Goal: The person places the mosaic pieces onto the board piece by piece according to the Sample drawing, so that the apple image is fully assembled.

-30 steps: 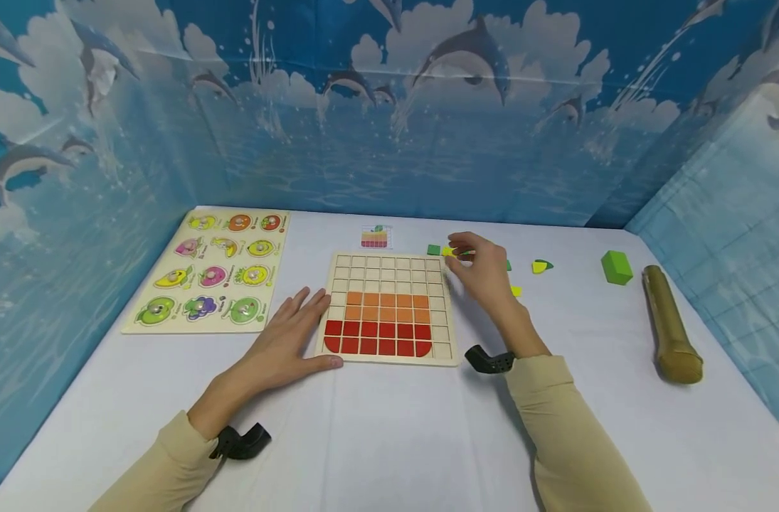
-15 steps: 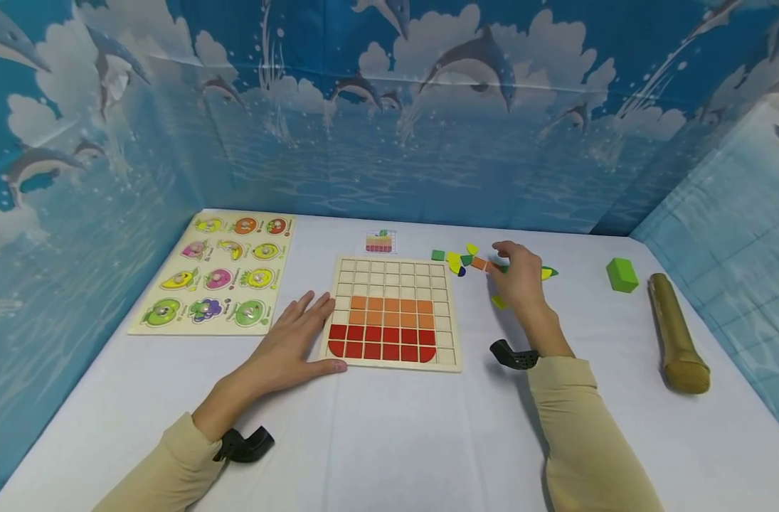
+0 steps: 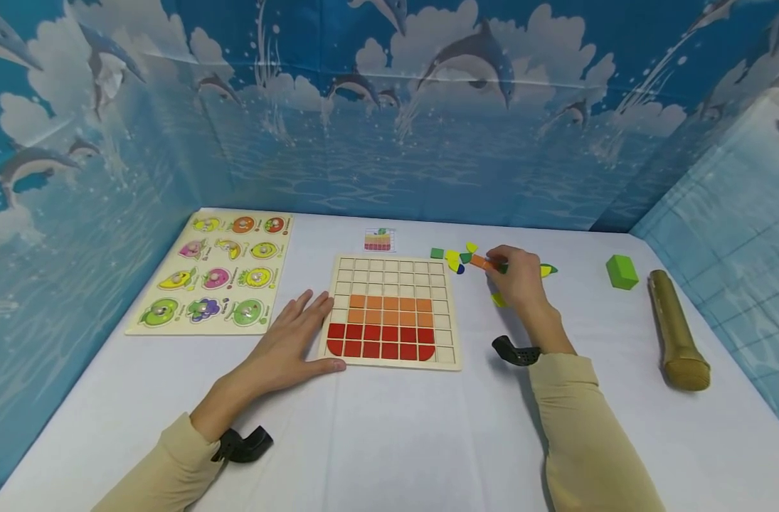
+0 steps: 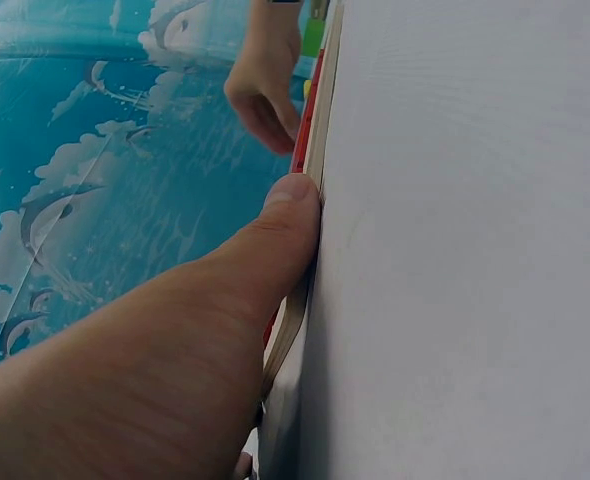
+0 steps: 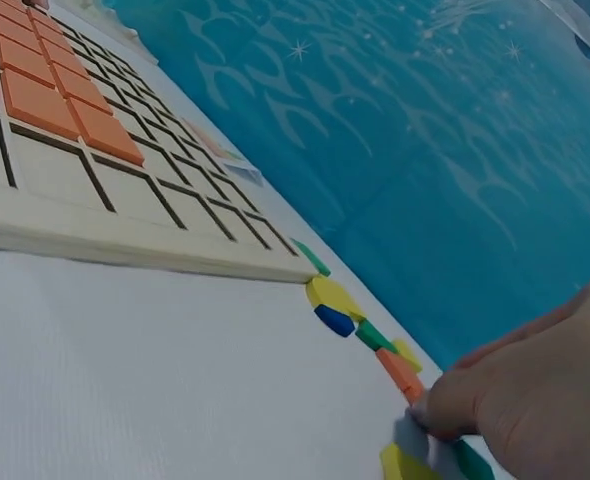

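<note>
Orange tile (image 3: pixel 479 263) is lying on the table (image 3: pixel 389 441) just past the upper right corner of the grid board (image 3: pixel 393 311), and the right hand (image 3: pixel 520 279) is touching it with curled fingertips (image 5: pixel 437 410); whether the fingers are actually pinching the tile or only pressing on it is hard to tell from the right wrist view. Beside the tile, a small cluster of loose pieces is sitting: a yellow piece (image 3: pixel 454 262) with a dark blue piece (image 3: pixel 461 270) just beside it, and a green square (image 3: pixel 437 253) a little further left. Another yellow piece (image 3: pixel 499 301) is lying near the heel of the right hand. The left hand (image 3: pixel 287 345) is resting flat on the table with fingers spread and relaxed, its thumb (image 4: pixel 290 215) pressing against the near edge of the grid board, whose lower rows are filled with red and orange squares. Further out, a fruit puzzle board (image 3: pixel 213 274) is lying well to the left, a small pattern card (image 3: pixel 379 240) is sitting behind the grid board, and a green block (image 3: pixel 622 272) and a gold microphone (image 3: pixel 676 328) are lying at the far right.
</note>
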Available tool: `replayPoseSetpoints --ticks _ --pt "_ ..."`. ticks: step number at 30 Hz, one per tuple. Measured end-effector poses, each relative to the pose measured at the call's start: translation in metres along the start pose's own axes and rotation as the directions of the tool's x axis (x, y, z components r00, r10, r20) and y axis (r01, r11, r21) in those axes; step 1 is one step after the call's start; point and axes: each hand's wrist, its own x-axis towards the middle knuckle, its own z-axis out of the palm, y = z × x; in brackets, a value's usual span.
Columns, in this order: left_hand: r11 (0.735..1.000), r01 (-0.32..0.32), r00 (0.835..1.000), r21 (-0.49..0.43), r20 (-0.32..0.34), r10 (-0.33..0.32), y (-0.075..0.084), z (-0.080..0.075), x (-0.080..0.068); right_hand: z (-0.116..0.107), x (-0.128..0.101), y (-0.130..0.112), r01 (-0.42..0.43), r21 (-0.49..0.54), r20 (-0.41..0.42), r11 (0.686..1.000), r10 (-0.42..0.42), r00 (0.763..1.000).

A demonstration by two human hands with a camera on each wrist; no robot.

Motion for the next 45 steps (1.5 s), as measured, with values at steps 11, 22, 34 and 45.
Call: replayPoseSetpoints --ticks 11,22,34,45 --pt "1.000 -0.003 1.000 0.000 -0.001 0.003 -0.001 0.001 0.000 -0.001 -0.001 -0.005 0.085 0.087 -0.070 0.993 -0.079 0.994" --pt "1.000 -0.017 1.000 0.007 -0.012 0.017 -0.001 0.000 0.000 0.014 -0.009 -0.052 0.273 0.203 -0.022 0.940 -0.274 0.962" --pt "1.000 -0.012 1.000 0.006 -0.019 0.012 -0.001 0.001 -0.001 0.040 -0.030 -0.098 0.323 0.298 0.126 0.898 -0.372 0.920" --pt "1.000 -0.008 1.000 -0.003 -0.007 0.008 -0.002 0.001 0.001 0.063 -0.047 -0.118 0.367 0.327 0.174 0.871 -0.437 0.883"
